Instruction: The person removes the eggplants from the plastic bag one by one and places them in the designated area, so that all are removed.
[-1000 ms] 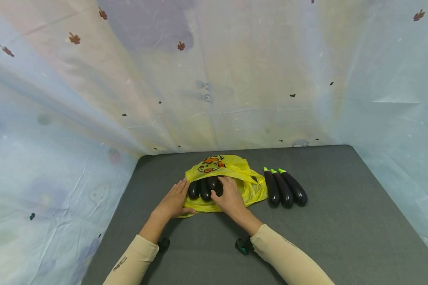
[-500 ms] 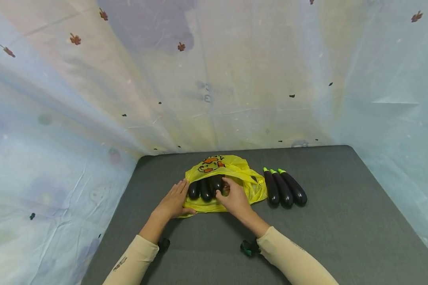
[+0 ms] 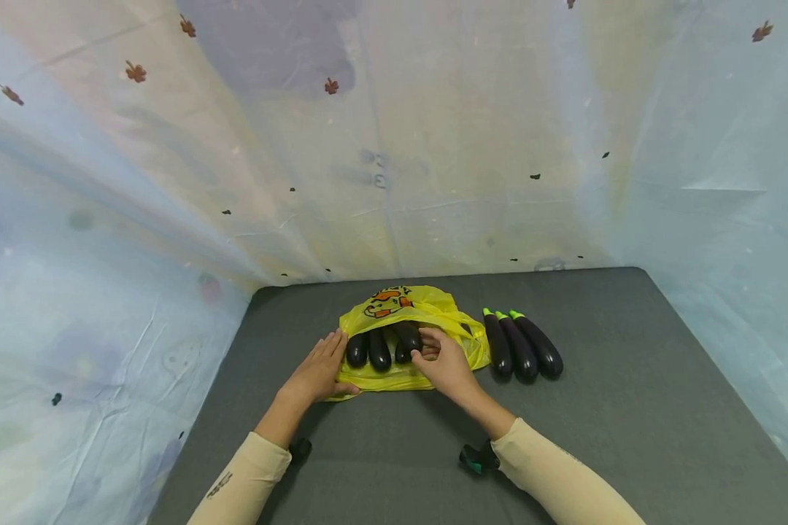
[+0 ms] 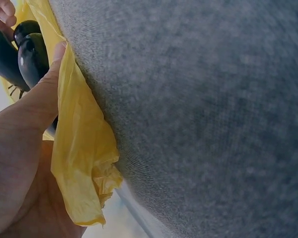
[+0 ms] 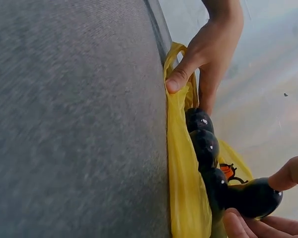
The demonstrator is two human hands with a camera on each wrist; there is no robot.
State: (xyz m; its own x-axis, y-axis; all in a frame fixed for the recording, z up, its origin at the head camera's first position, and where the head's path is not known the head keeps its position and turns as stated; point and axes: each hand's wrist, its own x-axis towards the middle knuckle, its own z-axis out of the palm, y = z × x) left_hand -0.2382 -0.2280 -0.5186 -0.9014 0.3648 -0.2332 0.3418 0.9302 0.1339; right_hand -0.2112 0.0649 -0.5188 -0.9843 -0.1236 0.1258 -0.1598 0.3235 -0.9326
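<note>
A yellow plastic bag lies on its side, its mouth toward me, with dark eggplants inside. My left hand rests at the left of the mouth with fingers straight, its thumb pressing the lower edge of the plastic. At the mouth's right side, my right hand pinches the round end of one eggplant between thumb and fingers. That eggplant slants up over its neighbours, its far end hidden in the bag. Three more eggplants show their rounded ends beside and below it.
Right of the bag, three eggplants with green stem ends lie side by side on the grey table. A pale plastic sheet with leaf prints hangs behind and around the table. A dark wrist strap shows under the right sleeve.
My right hand has moved right, drawing the pinched eggplant rightward and up over another one, which now shows beneath. The left hand has stayed in place.
</note>
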